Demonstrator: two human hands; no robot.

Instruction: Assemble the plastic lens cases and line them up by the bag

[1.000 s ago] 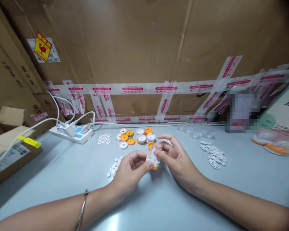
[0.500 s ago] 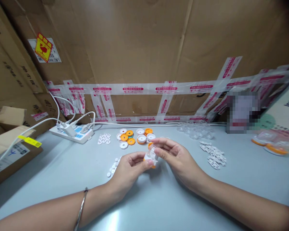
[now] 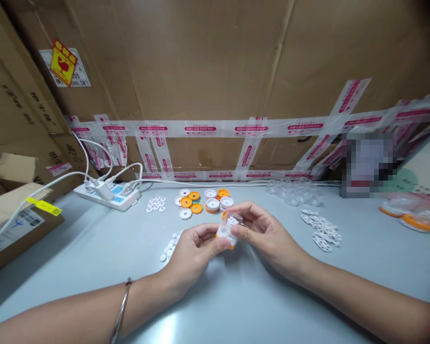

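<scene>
In the middle of the head view, my left hand (image 3: 197, 246) is closed on a small white-and-orange round plastic part (image 3: 226, 237), thumb at its near side. My right hand (image 3: 261, 231) pinches a clear plastic cover (image 3: 235, 220) against the top of that part. Whether the cover is seated or only resting there, I cannot tell. White toothed detail shows through the clear plastic. Right behind the hands lie several white and orange rings (image 3: 212, 205), some stacked. Small white gears (image 3: 168, 248) lie beside my left hand, which partly hides them.
Flat white perforated plates (image 3: 322, 231) and several clear covers (image 3: 295, 191) lie to the right. Orange-based clear-topped pieces (image 3: 417, 222) stand at the far right. A power strip (image 3: 123, 203) with cables and small white parts (image 3: 156, 204) are left. Taped cardboard (image 3: 200, 71) walls the back.
The clear cover in my right hand has turned and shows more plainly above the white-and-orange part. The camera view has shifted slightly; both hands stay close together.
</scene>
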